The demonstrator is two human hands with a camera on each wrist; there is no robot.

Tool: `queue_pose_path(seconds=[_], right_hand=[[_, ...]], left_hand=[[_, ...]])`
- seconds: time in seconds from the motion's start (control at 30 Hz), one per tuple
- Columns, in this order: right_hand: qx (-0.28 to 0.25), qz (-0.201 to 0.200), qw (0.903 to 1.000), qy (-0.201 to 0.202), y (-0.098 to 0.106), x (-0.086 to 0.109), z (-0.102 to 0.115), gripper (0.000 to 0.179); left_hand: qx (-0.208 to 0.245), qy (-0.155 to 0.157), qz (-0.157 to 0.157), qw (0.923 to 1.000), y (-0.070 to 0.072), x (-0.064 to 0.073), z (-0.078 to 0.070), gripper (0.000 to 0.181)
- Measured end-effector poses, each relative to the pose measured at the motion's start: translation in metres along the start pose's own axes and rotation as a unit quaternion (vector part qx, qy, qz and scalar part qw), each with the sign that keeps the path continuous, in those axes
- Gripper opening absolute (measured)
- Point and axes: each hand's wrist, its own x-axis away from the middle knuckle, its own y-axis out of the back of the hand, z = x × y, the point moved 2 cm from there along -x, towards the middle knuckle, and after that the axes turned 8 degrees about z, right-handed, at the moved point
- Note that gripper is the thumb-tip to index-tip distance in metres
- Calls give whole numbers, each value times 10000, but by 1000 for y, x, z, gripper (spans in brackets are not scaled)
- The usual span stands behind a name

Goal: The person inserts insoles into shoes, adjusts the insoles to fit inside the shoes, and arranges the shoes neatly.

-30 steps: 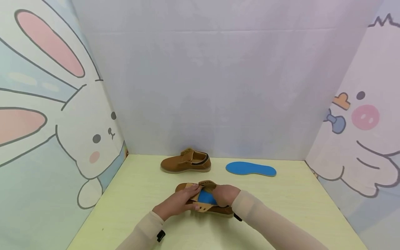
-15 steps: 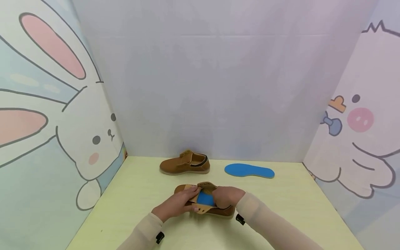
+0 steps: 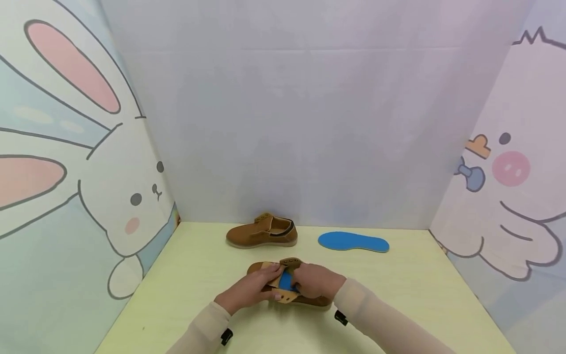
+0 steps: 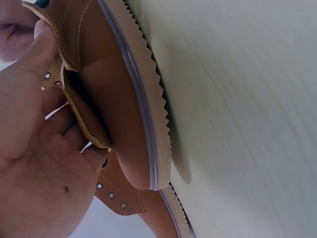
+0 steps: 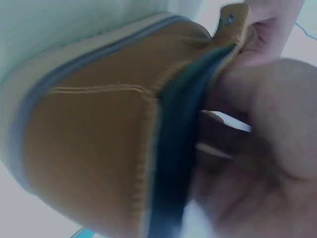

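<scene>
A brown lace-up shoe (image 3: pixel 311 300) without laces lies sole down on the table, toe to the left. Its opening shows a blue insole (image 3: pixel 285 281). My left hand (image 3: pixel 247 291) grips the front of the shoe. In the left wrist view, that hand's thumb lies against an eyelet flap (image 4: pixel 59 37) and its fingers curl at the tongue (image 4: pixel 86 111). My right hand (image 3: pixel 316 280) reaches into the opening from the heel side, over the insole. Beside the dark heel collar (image 5: pixel 181 119) its fingers bend inward; their tips are hidden inside the shoe.
Behind my hands stands a matching brown shoe (image 3: pixel 249 235), toe to the left. A second blue insole (image 3: pixel 353 241) lies flat to its right. The pale yellow table (image 3: pixel 420 285) meets a plain back wall (image 3: pixel 300 137), with cartoon-printed panels on both sides.
My right hand has shifted slightly left and forward within the shoe opening, covering more of the blue insole. The left hand keeps its hold; the head view has tilted a little.
</scene>
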Motion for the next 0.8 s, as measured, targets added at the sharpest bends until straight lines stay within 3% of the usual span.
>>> queue_pose_path(seconds=[0.07,0.17,0.23,0.33,0.4,0.5,0.6,0.7,0.8], right_hand=[[101,-792,9967,131,3,2,-1,15],[84,-1968,9804,-21,9,4,-8,17],[-158,-2340,9717,-295,12,3,-14,27],[-601,-2252,9705,-614,11,0,-26,39],[-859,-2038,9732,-630,8,-4,-33,33],[-989,-1990,9742,-390,2,-7,-40,17],[-1048,-2109,9716,-232,1,-9,-44,16],[-1176,-2130,9698,-138,2,-9,-47,16],[-1322,-2003,9706,-160,2,-11,-51,17]], left_hand=[[-26,-19,-4,10000,0,1,0,82],[-195,-56,-39,9998,3,3,-1,81],[-357,-33,-72,9993,5,3,-2,81],[-534,-61,-141,9985,6,3,-5,80],[-703,-168,-322,9969,4,5,-7,80],[-1109,-387,-882,9892,1,9,-9,86],[-1558,-442,-1601,9737,-1,11,-9,98],[-1578,-217,-2044,9658,-3,11,-9,112],[-1088,199,-2150,9703,-7,11,-7,125]])
